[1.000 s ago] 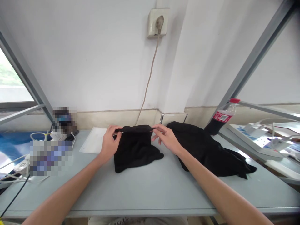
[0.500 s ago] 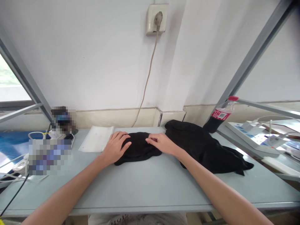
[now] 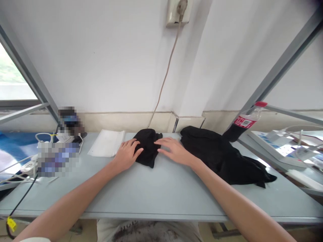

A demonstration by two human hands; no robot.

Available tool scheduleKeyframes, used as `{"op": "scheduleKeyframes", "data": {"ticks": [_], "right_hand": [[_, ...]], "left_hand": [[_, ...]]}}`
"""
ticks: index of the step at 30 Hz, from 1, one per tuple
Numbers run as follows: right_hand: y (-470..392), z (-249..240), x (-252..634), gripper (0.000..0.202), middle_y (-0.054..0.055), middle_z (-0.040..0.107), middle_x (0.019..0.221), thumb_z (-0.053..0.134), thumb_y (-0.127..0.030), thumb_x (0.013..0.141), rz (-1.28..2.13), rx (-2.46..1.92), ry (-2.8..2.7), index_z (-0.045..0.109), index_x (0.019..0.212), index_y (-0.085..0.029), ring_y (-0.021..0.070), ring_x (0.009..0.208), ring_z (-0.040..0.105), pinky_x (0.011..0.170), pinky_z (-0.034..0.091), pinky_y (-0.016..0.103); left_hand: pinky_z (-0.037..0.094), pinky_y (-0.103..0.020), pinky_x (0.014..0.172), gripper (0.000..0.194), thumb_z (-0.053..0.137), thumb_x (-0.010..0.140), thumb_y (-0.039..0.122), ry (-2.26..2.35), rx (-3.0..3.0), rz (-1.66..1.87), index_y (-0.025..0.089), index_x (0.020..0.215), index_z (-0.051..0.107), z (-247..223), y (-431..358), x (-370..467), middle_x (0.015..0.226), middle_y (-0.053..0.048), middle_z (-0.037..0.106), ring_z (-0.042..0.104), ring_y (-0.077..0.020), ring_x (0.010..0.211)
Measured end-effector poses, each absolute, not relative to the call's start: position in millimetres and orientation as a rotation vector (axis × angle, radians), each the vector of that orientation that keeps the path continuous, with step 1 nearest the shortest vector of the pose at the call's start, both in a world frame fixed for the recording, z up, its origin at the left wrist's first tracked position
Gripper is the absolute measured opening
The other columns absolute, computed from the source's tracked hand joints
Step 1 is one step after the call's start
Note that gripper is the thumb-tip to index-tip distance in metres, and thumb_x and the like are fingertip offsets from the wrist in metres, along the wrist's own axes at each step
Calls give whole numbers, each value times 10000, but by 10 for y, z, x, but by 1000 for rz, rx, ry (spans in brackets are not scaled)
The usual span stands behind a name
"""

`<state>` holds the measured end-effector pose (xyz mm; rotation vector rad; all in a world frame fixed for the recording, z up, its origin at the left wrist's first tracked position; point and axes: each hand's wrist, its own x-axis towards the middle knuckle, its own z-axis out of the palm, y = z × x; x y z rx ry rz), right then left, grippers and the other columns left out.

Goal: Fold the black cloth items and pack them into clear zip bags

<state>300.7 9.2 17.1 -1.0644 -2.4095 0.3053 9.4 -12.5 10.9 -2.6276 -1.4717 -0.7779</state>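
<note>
A small folded bundle of black cloth (image 3: 148,148) lies on the grey table, between my two hands. My left hand (image 3: 127,153) rests on its left side, fingers spread and thumb apart. At the bundle's right edge, the fingertips of my right hand (image 3: 175,149) touch the cloth, with the fingers stretched out. To the right lies a larger heap of black cloth (image 3: 219,154), partly behind my right forearm. What kind of garment either cloth is, I cannot tell.
A white plastic pouch (image 3: 107,143) lies left of my left hand. A cola bottle (image 3: 244,122) with a red cap leans at the right by the metal frame. White cables and a power strip (image 3: 27,164) lie far left. A plugged-in cord (image 3: 166,74) runs down the wall.
The black cloth between my hands has gone from a wide, flat shape to a narrower, more compact bundle. My right hand's fingers have opened from a pinch. The view has shifted slightly.
</note>
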Motion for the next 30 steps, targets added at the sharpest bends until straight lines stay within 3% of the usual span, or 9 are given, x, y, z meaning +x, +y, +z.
{"op": "scheduleKeyframes", "data": {"ticks": [3, 6, 9, 11, 13, 16, 18, 24, 30], "right_hand": [[19, 188, 2938, 655, 88, 559, 1559, 609, -675, 952, 484, -1035, -2494, 575, 1504, -323, 337, 1460, 467, 1230, 329, 533], [-21, 189, 2924, 1011, 110, 363, 1699, 759, -777, 757, 668, -1109, -2582, 465, 1593, -292, 417, 1589, 226, 1283, 207, 593], [-19, 175, 2966, 1193, 103, 211, 1756, 832, -764, 665, 796, -1150, -2633, 366, 1645, -269, 445, 1618, 18, 1297, 141, 618], [-7, 158, 2994, 1124, 104, 212, 1756, 841, -688, 708, 807, -1140, -2633, 379, 1636, -253, 438, 1620, 25, 1297, 167, 602], [9, 138, 3001, 859, 110, 327, 1715, 806, -524, 807, 723, -1110, -2588, 501, 1557, -236, 412, 1615, 115, 1290, 214, 579], [36, 118, 2979, 427, 114, 594, 1500, 659, -255, 896, 522, -1026, -2488, 680, 1321, -225, 348, 1518, 369, 1236, 330, 536], [55, 118, 2963, 312, 106, 693, 1316, 571, -180, 923, 446, -986, -2456, 714, 1197, -227, 311, 1379, 514, 1166, 408, 504], [88, 174, 2968, 226, 91, 729, 1030, 489, -223, 977, 497, -1128, -2297, 711, 937, -226, 286, 1127, 611, 992, 475, 438], [104, 220, 2970, 370, -5, 584, 737, 449, -394, 1028, 677, -1231, -2169, 573, 725, -220, 189, 725, 541, 702, 414, 319]], "left_hand": [[444, -479, 1019, 391, 362, 1119, 464, -1515, -2683, -720, 206, 1248, 626, 88, -119, 94, 1220, -91, 738, 682, -289, 1123], [439, -447, 983, 405, 329, 1127, 457, -1499, -2732, -764, 220, 1172, 654, 140, -146, 104, 1042, -52, 772, 712, -257, 983], [442, -435, 957, 417, 307, 1129, 457, -1502, -2816, -808, 231, 1180, 653, 210, -188, 108, 970, -28, 772, 700, -232, 882], [449, -431, 971, 414, 309, 1126, 462, -1488, -2871, -859, 240, 1217, 646, 238, -204, 96, 1003, -30, 769, 685, -234, 933], [450, -431, 1013, 411, 316, 1122, 463, -1427, -2924, -916, 241, 1214, 649, 246, -207, 76, 1080, -47, 758, 663, -243, 1045], [436, -446, 1089, 395, 367, 1104, 488, -1303, -3028, -904, 231, 1186, 656, 240, -206, 49, 1228, -77, 723, 626, -260, 1189], [435, -464, 1119, 413, 489, 1051, 559, -1290, -3099, -825, 232, 1256, 636, 239, -215, 45, 1329, -94, 686, 600, -288, 1269], [450, -505, 1145, 782, 755, 849, 646, -1272, -3217, -647, 259, 1474, 488, 265, -262, 50, 1485, -137, 576, 553, -354, 1364], [486, -465, 1099, 590, 691, 913, 392, -1265, -3172, -667, 265, 1462, 517, 247, -261, 26, 1462, -120, 607, 588, -335, 1331]]}}
